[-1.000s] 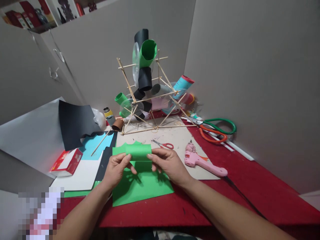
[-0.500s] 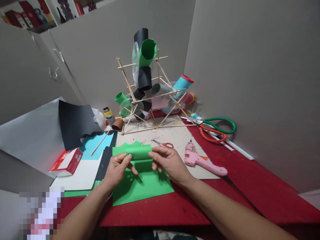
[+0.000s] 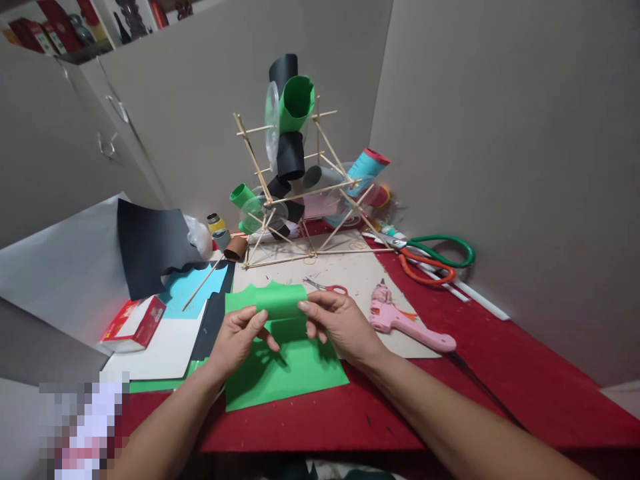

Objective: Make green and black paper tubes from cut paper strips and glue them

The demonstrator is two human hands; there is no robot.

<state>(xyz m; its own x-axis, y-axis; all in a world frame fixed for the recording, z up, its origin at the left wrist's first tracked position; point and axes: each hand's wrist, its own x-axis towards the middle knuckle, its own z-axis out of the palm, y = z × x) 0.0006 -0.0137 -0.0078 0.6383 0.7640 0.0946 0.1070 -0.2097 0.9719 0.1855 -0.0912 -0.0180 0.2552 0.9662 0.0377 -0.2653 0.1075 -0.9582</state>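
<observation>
Both of my hands hold a small green paper piece (image 3: 280, 301) curled into a roll just above a flat green sheet (image 3: 290, 373) on the red table. My left hand (image 3: 237, 340) pinches the roll's left end with fingers curled. My right hand (image 3: 340, 323) grips its right end, thumb on top. Beyond them stands a stick frame (image 3: 300, 193) carrying green and black paper tubes and clear discs.
A pink glue gun (image 3: 407, 323) lies right of my right hand on a beige board (image 3: 360, 273). Small red scissors (image 3: 327, 288), large green and orange scissors (image 3: 433, 257), a red box (image 3: 133, 323), black paper (image 3: 150, 250), blue paper and white sheets lie around. Grey walls enclose the corner.
The green roll has been curled slightly tighter between my hands. Both hands stayed in nearly the same place.
</observation>
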